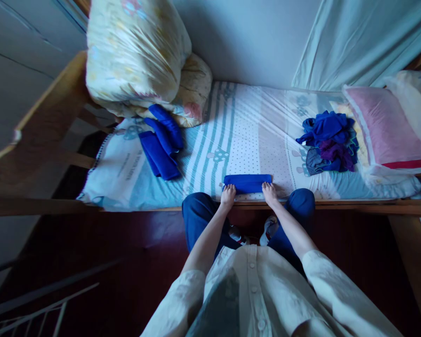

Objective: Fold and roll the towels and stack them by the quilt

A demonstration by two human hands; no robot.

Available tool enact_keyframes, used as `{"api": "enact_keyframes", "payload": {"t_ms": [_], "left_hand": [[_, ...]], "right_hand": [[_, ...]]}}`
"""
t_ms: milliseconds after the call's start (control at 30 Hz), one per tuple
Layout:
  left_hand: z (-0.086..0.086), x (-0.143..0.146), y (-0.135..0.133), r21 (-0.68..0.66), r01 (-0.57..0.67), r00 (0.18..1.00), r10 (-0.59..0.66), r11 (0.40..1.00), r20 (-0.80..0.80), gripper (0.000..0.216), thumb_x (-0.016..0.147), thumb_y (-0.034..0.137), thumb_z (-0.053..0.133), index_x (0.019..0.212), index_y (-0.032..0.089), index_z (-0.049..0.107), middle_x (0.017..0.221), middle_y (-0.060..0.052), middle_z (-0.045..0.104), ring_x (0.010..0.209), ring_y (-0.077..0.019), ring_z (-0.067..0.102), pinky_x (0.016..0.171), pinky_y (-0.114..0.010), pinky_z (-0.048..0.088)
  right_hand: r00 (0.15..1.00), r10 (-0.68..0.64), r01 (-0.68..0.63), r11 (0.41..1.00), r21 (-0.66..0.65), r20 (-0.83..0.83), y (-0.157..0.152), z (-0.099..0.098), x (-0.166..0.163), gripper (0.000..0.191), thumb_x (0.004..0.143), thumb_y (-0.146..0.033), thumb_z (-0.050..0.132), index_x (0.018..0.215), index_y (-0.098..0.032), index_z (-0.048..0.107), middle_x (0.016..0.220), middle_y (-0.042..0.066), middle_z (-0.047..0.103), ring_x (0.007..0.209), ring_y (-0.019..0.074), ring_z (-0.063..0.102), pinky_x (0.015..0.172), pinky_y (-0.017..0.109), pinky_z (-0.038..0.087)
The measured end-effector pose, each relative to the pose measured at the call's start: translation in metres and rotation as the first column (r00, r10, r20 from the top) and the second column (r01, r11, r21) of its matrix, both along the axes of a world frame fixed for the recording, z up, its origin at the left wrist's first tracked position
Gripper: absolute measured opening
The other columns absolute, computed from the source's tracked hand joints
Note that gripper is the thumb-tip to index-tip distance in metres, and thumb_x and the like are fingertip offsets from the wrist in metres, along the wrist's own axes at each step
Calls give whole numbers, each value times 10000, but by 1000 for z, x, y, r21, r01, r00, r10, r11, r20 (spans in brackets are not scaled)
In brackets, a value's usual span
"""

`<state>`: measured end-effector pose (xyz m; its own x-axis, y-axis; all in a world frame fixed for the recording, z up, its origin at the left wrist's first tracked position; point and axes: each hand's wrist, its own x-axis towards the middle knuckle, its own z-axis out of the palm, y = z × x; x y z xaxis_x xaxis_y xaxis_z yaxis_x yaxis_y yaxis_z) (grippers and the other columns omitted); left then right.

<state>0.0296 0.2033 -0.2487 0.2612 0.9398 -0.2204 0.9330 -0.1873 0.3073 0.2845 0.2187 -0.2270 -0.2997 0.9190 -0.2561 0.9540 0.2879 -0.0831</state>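
A blue cloth (248,183), folded into a flat, narrow strip, lies on the front part of the bed. My left hand (228,194) holds its near left end, fingers curled on the fabric. At the opposite end, my right hand (269,192) grips the near right corner. Several folded or rolled blue cloths (159,154) rest to the left, beside the bedding. On the right sits a crumpled heap of blue cloths (328,128), with a purple piece (333,152) and a grey-blue one (315,161) among them.
A large bundled floral quilt (136,56) stands at the back left. Right of the cloth heap is a pink pillow (389,124). A wooden bed end (38,112) rises at the left. The patterned sheet (245,126) covers the bed, and a pale curtain (365,42) hangs behind.
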Motion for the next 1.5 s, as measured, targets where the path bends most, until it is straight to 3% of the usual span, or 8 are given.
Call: {"api": "enact_keyframes", "payload": {"t_ms": [300,533,733,900,1100,1300,1500], "left_hand": [[4,1,-23,-20,38,996,-40,999,-81,554,873,-3,424,1404,77,562,1324,-229,650,1289,-300,605,1180,-490,397],[18,1,-33,-67,41,995,-47,997,-83,495,901,5,434,1367,74,586,1303,-230,658,1271,-282,623,1163,-457,421],[31,-9,-33,-148,25,999,-31,989,-43,480,849,21,528,1297,150,644,1204,-184,704,1140,-280,690,1042,-427,524],[42,-30,-21,-190,-47,997,57,981,47,522,798,25,570,1275,196,694,1224,-143,730,1185,-287,680,1071,-383,505],[48,-45,1,-204,-199,963,230,959,140,435,829,121,609,1252,183,694,1204,-113,752,1207,-267,669,1071,-339,491],[36,-42,14,-263,-356,906,400,897,138,383,896,228,609,1271,157,643,1124,-130,764,1107,-262,702,990,-341,513],[20,-41,25,-321,-488,839,537,811,81,333,948,296,584,1242,146,630,1094,-148,760,1086,-272,701,941,-329,503]], "right_hand": [[997,-15,19,998,-56,74,-29,18,-2,525,924,26,423,1407,-74,603,1415,245,616,1347,264,592,1125,405,474],[997,-25,32,994,-100,70,-43,36,-4,514,931,24,420,1399,-78,605,1425,250,602,1345,261,592,1113,386,484],[998,-52,58,978,-201,31,-36,48,9,491,924,10,469,1343,-162,660,1262,187,720,1163,249,701,1004,350,532],[984,-162,139,958,-251,-74,-13,53,36,427,918,-135,647,1329,-247,685,1259,104,742,1168,254,703,985,314,531],[919,-338,281,922,-265,-204,6,48,59,324,888,-208,733,1211,-191,729,1129,103,780,1060,235,729,905,295,542],[883,-431,370,883,-288,-186,11,30,57,198,931,-234,665,1081,-130,742,959,94,786,910,200,718,808,249,507],[851,-510,454,834,-315,-125,22,15,51,161,942,-263,666,965,-134,759,943,119,787,887,210,722,772,244,478]]}}
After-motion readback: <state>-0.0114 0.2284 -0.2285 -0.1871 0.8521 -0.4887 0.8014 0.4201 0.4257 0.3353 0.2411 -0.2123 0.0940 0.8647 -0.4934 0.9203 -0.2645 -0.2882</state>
